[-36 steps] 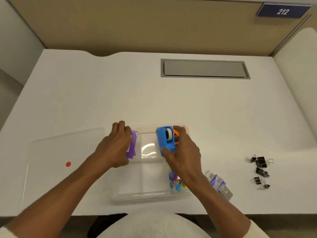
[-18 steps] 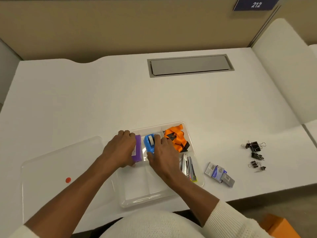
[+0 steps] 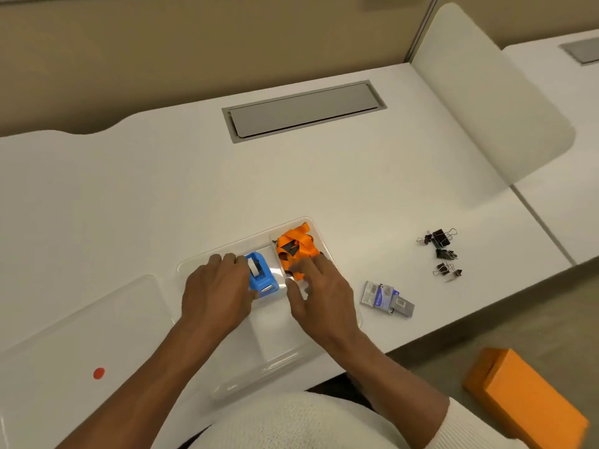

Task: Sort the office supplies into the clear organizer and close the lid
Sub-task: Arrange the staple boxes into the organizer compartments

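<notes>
Far left of the frame: clear lid (image 3: 81, 335) lay flat on the white desk (image 3: 162, 189), red dot (image 3: 99, 373) showing near its lower part, lid off the box. Just right of it, centre of the frame, sat the clear organizer (image 3: 223, 254), open. Left hand (image 3: 215, 293) rested over its left compartments, fingers curled against the left side of the blue tape dispenser (image 3: 262, 277); whether clamped on it or only touching, could not be told. Dispenser stood in the upper middle compartment. Right hand (image 3: 321, 296) spread palm-down over the right side of the box, fingers loose and reaching onto the orange strap bundle (image 3: 296, 246) in the upper right compartment, gripping nothing visible. Further right, outside the box on the desk, lay the staple boxes (image 3: 387, 299), and well beyond them toward the right edge, a small cluster of black binder clips (image 3: 440, 251). Lower right corner, below the desk edge: an orange box (image 3: 525, 400).
</notes>
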`<act>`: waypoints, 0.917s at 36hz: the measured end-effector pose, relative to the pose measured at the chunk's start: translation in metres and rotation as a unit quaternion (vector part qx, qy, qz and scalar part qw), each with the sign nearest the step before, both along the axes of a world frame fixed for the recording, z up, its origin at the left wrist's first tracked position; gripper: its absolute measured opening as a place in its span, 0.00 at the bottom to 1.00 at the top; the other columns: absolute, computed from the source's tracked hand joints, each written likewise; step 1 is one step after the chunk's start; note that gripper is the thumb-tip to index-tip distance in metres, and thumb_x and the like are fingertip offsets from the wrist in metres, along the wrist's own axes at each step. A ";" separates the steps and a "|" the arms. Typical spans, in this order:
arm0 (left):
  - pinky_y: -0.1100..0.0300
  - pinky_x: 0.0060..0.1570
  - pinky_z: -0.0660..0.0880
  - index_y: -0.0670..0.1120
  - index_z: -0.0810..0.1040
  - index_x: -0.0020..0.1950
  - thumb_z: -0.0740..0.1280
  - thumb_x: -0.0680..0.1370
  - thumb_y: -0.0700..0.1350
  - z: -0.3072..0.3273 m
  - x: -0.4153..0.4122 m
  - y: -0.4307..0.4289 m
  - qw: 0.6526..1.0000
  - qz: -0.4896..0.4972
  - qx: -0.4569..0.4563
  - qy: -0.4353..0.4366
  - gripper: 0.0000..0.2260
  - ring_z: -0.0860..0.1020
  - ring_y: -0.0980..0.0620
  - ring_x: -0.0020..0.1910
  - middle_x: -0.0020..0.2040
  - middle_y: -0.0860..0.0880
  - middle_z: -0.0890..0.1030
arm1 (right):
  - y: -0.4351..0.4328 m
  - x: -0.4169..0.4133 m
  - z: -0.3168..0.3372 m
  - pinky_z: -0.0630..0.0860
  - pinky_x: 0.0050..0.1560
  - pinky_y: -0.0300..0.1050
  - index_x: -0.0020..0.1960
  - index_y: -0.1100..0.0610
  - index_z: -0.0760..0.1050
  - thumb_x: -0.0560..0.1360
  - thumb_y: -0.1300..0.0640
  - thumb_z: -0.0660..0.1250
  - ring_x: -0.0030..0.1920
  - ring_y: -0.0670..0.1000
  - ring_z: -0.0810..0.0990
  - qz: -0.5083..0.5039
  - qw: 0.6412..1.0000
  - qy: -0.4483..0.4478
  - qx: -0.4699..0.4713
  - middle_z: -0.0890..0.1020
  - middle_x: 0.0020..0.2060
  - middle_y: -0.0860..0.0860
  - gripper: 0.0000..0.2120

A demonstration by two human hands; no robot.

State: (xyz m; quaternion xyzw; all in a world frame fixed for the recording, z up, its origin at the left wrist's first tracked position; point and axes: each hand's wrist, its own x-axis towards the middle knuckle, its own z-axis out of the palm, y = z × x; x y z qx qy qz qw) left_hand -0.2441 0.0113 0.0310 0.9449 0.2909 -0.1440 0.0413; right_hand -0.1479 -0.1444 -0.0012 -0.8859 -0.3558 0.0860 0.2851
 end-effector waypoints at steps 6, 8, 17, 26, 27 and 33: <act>0.54 0.49 0.79 0.50 0.76 0.65 0.71 0.78 0.58 0.013 0.045 -0.050 0.983 -0.117 -0.077 -0.118 0.20 0.76 0.50 0.62 0.64 0.51 0.79 | -0.070 0.050 -0.001 0.83 0.41 0.47 0.60 0.50 0.77 0.74 0.53 0.74 0.48 0.47 0.82 -0.108 0.994 0.006 -0.007 0.81 0.54 0.47 0.15; 0.54 0.50 0.80 0.48 0.77 0.65 0.71 0.78 0.56 0.011 0.063 -0.068 0.974 -0.163 -0.091 -0.127 0.20 0.75 0.49 0.63 0.64 0.49 0.79 | -0.095 0.067 -0.006 0.83 0.43 0.49 0.62 0.49 0.75 0.73 0.54 0.75 0.51 0.48 0.81 -0.115 0.993 0.011 -0.031 0.79 0.56 0.47 0.19; 0.52 0.45 0.76 0.43 0.72 0.69 0.79 0.73 0.51 -0.019 0.136 -0.139 0.939 -0.325 -0.092 -0.062 0.30 0.73 0.44 0.64 0.67 0.42 0.75 | -0.178 0.104 -0.038 0.81 0.47 0.47 0.74 0.44 0.65 0.64 0.39 0.77 0.63 0.50 0.73 -0.106 0.975 0.041 -0.191 0.72 0.63 0.50 0.42; 0.48 0.54 0.80 0.42 0.68 0.74 0.83 0.67 0.49 -0.059 0.168 -0.172 0.942 -0.316 -0.109 0.030 0.40 0.71 0.39 0.68 0.69 0.38 0.70 | -0.188 0.100 -0.069 0.79 0.41 0.42 0.71 0.42 0.67 0.62 0.34 0.79 0.56 0.49 0.75 -0.091 0.975 0.058 -0.191 0.70 0.58 0.50 0.43; 0.48 0.55 0.80 0.41 0.69 0.73 0.83 0.68 0.49 -0.063 0.168 -0.174 0.942 -0.314 -0.112 0.030 0.39 0.72 0.39 0.67 0.69 0.38 0.70 | -0.188 0.100 -0.070 0.78 0.39 0.41 0.70 0.43 0.68 0.62 0.35 0.79 0.54 0.49 0.75 -0.090 0.978 0.059 -0.179 0.70 0.57 0.50 0.41; 0.50 0.49 0.81 0.41 0.76 0.66 0.80 0.72 0.43 -0.076 0.169 -0.180 0.945 -0.298 -0.136 0.003 0.25 0.73 0.41 0.63 0.64 0.39 0.72 | -0.187 0.107 -0.076 0.80 0.39 0.41 0.66 0.48 0.75 0.66 0.40 0.81 0.46 0.49 0.76 -0.085 0.984 0.068 -0.138 0.73 0.52 0.50 0.32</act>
